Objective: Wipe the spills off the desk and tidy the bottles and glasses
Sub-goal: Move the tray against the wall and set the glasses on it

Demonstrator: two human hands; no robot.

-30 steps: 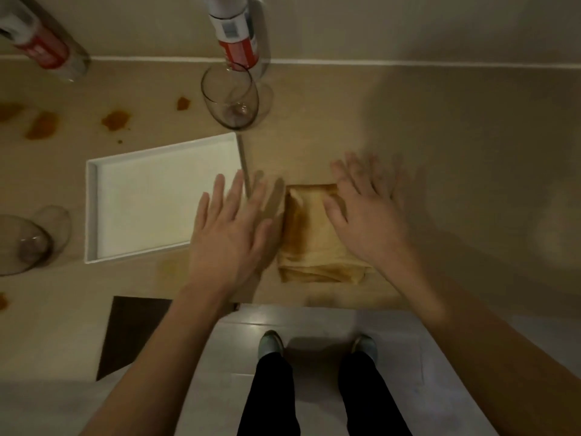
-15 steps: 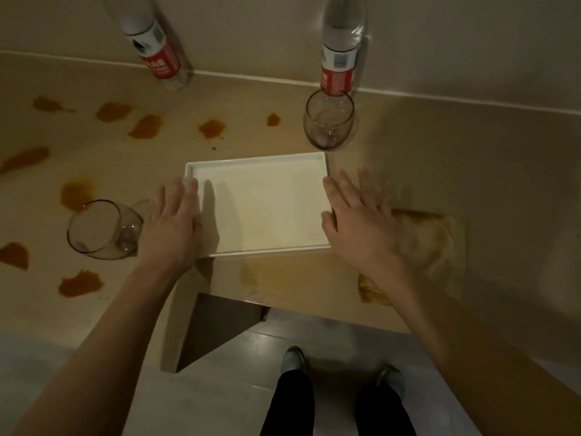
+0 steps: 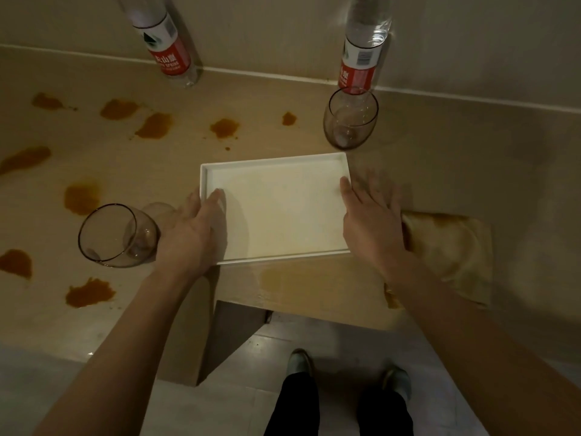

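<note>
A white rectangular tray (image 3: 283, 209) lies on the beige desk (image 3: 471, 158) near its front edge. My left hand (image 3: 185, 234) grips the tray's left rim, thumb hooked inside. My right hand (image 3: 374, 228) holds the right rim with its thumb over the edge and its fingers along the outside. A stained tan cloth (image 3: 452, 247) lies folded just right of my right hand. One stemless glass (image 3: 116, 237) lies tipped on its side beside my left hand. Another glass (image 3: 350, 119) stands upright behind the tray. Two water bottles (image 3: 163, 42) (image 3: 361, 48) stand against the wall.
Several orange-brown spills (image 3: 154, 125) (image 3: 81, 196) (image 3: 89, 292) dot the desk's left half. A faint wet smear (image 3: 283, 278) shows in front of the tray. The desk's front edge steps back near my feet, with a dark panel (image 3: 232, 328) below.
My view swung left from the cloth to the tray. Both hands left the cloth, reached the tray's sides and now have thumbs hooked over its rims.
</note>
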